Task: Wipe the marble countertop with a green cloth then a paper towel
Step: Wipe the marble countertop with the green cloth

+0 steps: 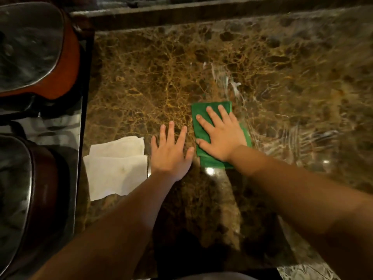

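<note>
Lying under R hand [220, 136], green cloth [201, 128]; L hand [171, 152] beside.

This looks like a home kitchen. A polished brown marble countertop [153, 77] with golden veins spreads out from under the pressing hands, ending in a raised stone ledge [201, 15] well beyond them. Far to the left of the hands sits a dark cooktop [60, 128] carrying two pots with glass lids [28, 47].
</note>
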